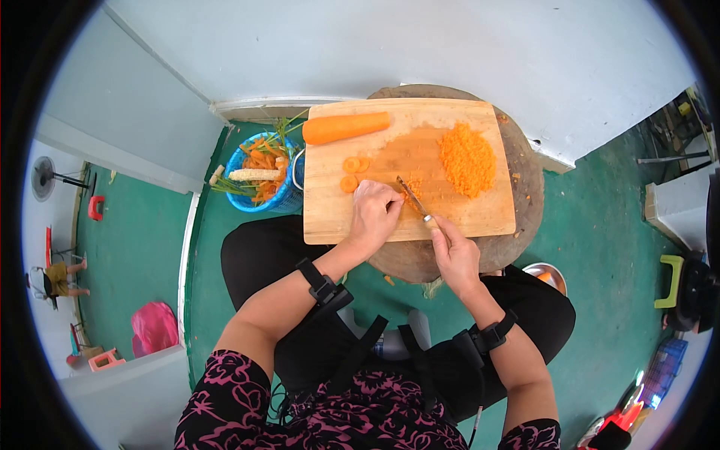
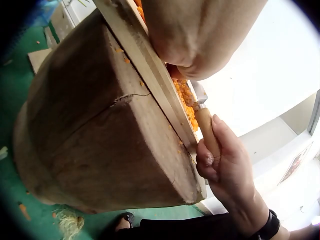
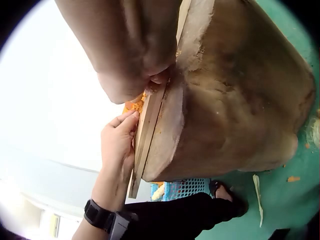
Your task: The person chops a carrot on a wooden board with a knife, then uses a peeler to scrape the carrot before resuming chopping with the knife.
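Observation:
On the wooden cutting board (image 1: 330, 214), the left hand (image 1: 375, 214) bends its fingers and pinches a small bit of carrot, mostly hidden by the fingertips. Just to its right, the right hand (image 1: 456, 259) grips a knife (image 1: 411, 196) by its wooden handle (image 2: 207, 132), blade slanting up and left over fine carrot bits. Three carrot slices (image 1: 349, 183) lie above and left of the left hand. A peeled carrot (image 1: 346, 127) lies at the board's upper left, and a heap of finely chopped carrot (image 1: 466, 159) at its right.
The board rests on a thick wood stump (image 1: 525, 180). A blue basket (image 1: 279, 201) with peelings and a pale cob stands to its left. Partly under the right knee is a metal bowl (image 1: 551, 274) with orange pieces. A white wall (image 1: 420, 45) rises behind the stump.

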The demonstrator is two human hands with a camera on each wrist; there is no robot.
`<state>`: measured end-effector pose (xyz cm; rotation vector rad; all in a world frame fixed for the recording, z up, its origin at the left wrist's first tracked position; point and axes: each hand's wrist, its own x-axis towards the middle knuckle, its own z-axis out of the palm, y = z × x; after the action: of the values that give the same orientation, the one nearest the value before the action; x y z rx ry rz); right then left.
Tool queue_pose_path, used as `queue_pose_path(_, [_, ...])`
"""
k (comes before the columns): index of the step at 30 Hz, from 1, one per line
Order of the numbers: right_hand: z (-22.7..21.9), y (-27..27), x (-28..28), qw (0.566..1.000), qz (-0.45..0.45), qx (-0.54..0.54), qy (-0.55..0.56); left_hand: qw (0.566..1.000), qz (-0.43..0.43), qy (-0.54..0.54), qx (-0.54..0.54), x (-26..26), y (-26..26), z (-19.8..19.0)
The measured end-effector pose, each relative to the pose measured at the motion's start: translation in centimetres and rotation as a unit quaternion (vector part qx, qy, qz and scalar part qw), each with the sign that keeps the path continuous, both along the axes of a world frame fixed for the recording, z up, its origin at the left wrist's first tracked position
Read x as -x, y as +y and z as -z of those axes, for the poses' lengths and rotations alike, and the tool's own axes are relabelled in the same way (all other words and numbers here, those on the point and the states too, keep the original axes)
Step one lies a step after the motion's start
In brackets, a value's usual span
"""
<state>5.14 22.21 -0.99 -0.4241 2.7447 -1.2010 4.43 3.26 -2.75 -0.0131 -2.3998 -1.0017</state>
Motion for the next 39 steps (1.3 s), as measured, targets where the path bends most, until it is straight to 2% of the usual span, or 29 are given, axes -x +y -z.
queue_pose_path(3, [0.2, 0.1, 0.0, 0.998, 0.017, 0.051, -0.023, 1.0, 0.0, -0.002, -0.006, 0.0, 0.1, 0.0])
queue_pose_path(12, [0.5, 0.0, 0.1, 0.999, -0.005, 0.022, 0.049, 1.0, -0.001, 0.007, 0.011, 0.0, 0.0, 0.1])
queue_pose_path(18, [0.0, -0.1, 0.2, 0.997, -0.018, -0.035, 0.067, 1.0, -0.002, 0.004, 0.016, 0.0, -0.1, 0.3])
queue_pose_path(21, [-0.5, -0.3, -0.1, 0.997, -0.011, -0.063, 0.047, 1.0, 0.001, 0.006, 0.003, 0.0, 0.1, 0.1])
queue_pose_path(24, [0.1, 0.0, 0.0, 1.0, 0.019, 0.006, -0.018, 1.0, 0.005, 0.007, -0.002, -0.3, -0.1, 0.0])
queue_pose_path(27, [-0.1, 0.1, 0.0, 0.999, 0.017, 0.013, -0.029, 1.0, 0.005, 0.006, 0.009, -0.4, -0.1, -0.2])
queue_pose_path(30, [0.0, 0.0, -0.1, 1.0, -0.001, 0.027, -0.004, 1.0, 0.006, 0.008, 0.009, -0.4, -0.1, -0.5])
queue_pose_path(39, [0.3, -0.2, -0.1, 0.997, -0.014, -0.03, 0.065, 1.0, 0.006, 0.024, 0.015, -0.2, -0.1, -0.2])
